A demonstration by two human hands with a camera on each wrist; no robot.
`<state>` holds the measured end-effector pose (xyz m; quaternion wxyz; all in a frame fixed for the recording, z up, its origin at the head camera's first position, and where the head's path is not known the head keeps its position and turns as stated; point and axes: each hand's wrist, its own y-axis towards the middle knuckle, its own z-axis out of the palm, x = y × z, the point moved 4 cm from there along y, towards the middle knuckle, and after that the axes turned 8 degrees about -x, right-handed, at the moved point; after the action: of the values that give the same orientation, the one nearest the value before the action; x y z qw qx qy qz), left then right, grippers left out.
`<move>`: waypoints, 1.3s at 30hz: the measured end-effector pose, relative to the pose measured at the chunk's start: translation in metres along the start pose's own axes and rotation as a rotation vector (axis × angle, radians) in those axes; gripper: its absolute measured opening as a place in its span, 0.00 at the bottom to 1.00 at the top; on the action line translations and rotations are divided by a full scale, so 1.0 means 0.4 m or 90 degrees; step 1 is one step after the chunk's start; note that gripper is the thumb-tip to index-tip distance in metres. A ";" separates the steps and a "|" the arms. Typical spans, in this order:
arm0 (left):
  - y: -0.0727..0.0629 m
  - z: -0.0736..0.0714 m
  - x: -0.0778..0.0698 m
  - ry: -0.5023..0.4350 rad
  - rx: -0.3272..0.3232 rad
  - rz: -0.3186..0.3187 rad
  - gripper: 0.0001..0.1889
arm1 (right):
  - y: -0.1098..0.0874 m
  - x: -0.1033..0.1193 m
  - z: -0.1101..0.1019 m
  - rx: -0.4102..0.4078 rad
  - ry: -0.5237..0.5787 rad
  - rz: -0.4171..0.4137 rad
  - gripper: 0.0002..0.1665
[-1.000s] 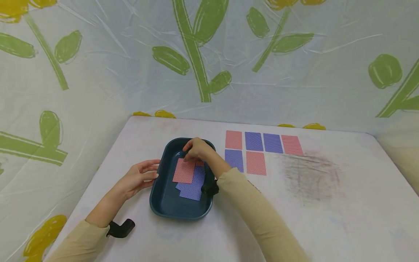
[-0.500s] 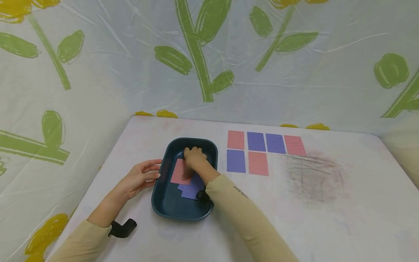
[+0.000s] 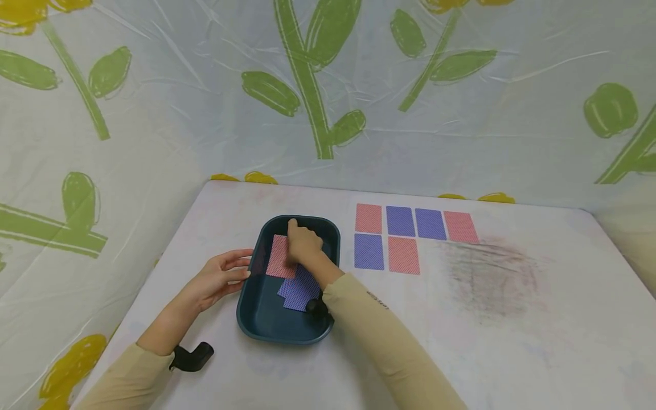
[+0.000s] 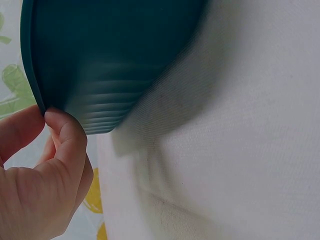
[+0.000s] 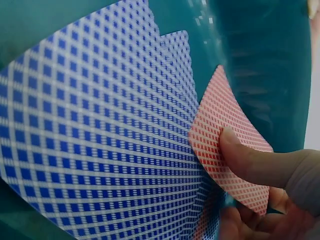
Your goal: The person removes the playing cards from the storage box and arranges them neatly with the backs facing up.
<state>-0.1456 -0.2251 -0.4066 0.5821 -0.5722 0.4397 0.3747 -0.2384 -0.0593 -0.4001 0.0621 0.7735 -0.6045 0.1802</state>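
Note:
In the head view a dark teal plastic tub (image 3: pixel 263 324) stands on the table, and my left hand (image 3: pixel 217 279) is at its left side. Thumb and finger of that hand (image 4: pixel 45 180) pinch the tub's rim in the left wrist view. My right hand (image 3: pixel 304 246) is inside the tub, holding a red-patterned playing card (image 3: pixel 277 256) by its right side. The right wrist view shows the thumb on top of this red card (image 5: pixel 212 130), fingers below. Overlapping blue-patterned cards (image 3: pixel 299 293) lie beside it on the tub floor, partly hidden by the right wrist.
To the tub's right, red and blue cards lie face down in two rows: several in the far row, including a red card (image 3: pixel 369 218), and a blue card (image 3: pixel 369 251) with a red card (image 3: pixel 404 255) nearer. A grey smudge (image 3: pixel 487 279) marks the white tabletop.
My right hand has lowered onto the upper red card and taken hold of it. The card has shifted toward the tub's far end. My left hand has stayed at the rim.

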 end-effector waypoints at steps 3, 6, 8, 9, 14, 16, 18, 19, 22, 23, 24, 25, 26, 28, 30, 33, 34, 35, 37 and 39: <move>0.000 -0.001 0.001 0.002 0.000 0.000 0.31 | 0.000 -0.007 -0.005 0.006 0.086 -0.004 0.34; -0.001 -0.001 -0.002 0.004 -0.003 0.000 0.31 | -0.001 -0.016 -0.009 0.035 0.204 0.014 0.28; -0.001 0.000 -0.003 0.006 -0.003 0.002 0.31 | 0.000 -0.024 -0.011 0.054 0.270 0.036 0.28; -0.001 0.000 -0.004 0.005 -0.003 0.002 0.31 | 0.000 -0.027 -0.012 0.063 0.297 0.049 0.29; -0.001 0.000 -0.004 0.003 0.003 0.002 0.31 | 0.002 -0.035 -0.019 0.089 0.385 0.086 0.31; -0.001 0.000 -0.004 0.006 0.003 0.003 0.31 | 0.001 -0.035 -0.023 0.099 0.422 0.092 0.31; 0.000 0.000 -0.004 0.008 0.002 0.003 0.31 | 0.000 -0.036 -0.028 0.113 0.457 0.098 0.32; 0.000 0.000 -0.004 0.009 0.002 0.003 0.31 | 0.000 -0.036 -0.031 0.120 0.473 0.102 0.33; 0.000 0.001 -0.004 0.010 0.001 0.002 0.31 | -0.002 -0.040 -0.041 0.133 0.504 0.112 0.34; 0.000 0.001 -0.005 0.010 0.000 0.002 0.31 | -0.002 -0.041 -0.044 0.137 0.511 0.113 0.34; 0.000 0.001 -0.005 0.010 0.000 0.001 0.31 | -0.003 -0.043 -0.048 0.141 0.515 0.112 0.34; 0.000 0.001 -0.005 0.010 0.000 0.001 0.31 | -0.003 -0.044 -0.051 0.143 0.518 0.111 0.35; 0.000 0.001 -0.005 0.011 -0.001 0.001 0.31 | -0.003 -0.045 -0.056 0.145 0.519 0.107 0.35; 0.000 0.001 -0.005 0.011 -0.002 0.001 0.31 | -0.004 -0.049 -0.064 0.151 0.529 0.099 0.35; 0.000 0.001 -0.005 0.009 -0.002 0.000 0.31 | -0.006 -0.053 -0.073 0.152 0.542 0.094 0.36; 0.000 0.001 -0.003 0.008 -0.003 -0.001 0.31 | -0.009 -0.061 -0.082 0.153 0.575 0.096 0.37; 0.000 0.001 -0.002 0.007 -0.004 -0.001 0.31 | -0.010 -0.064 -0.085 0.153 0.588 0.098 0.37; 0.000 0.001 -0.001 0.008 -0.004 -0.001 0.31 | -0.012 -0.067 -0.088 0.152 0.600 0.100 0.37; 0.000 0.001 -0.001 0.008 -0.005 0.001 0.31 | -0.016 -0.074 -0.095 0.154 0.628 0.108 0.37; 0.000 0.001 0.000 0.008 -0.006 0.003 0.31 | -0.020 -0.081 -0.102 0.156 0.650 0.114 0.36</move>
<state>-0.1457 -0.2246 -0.4065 0.5756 -0.5762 0.4429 0.3749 -0.2456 -0.0148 -0.3729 0.2417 0.5345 -0.5355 0.6076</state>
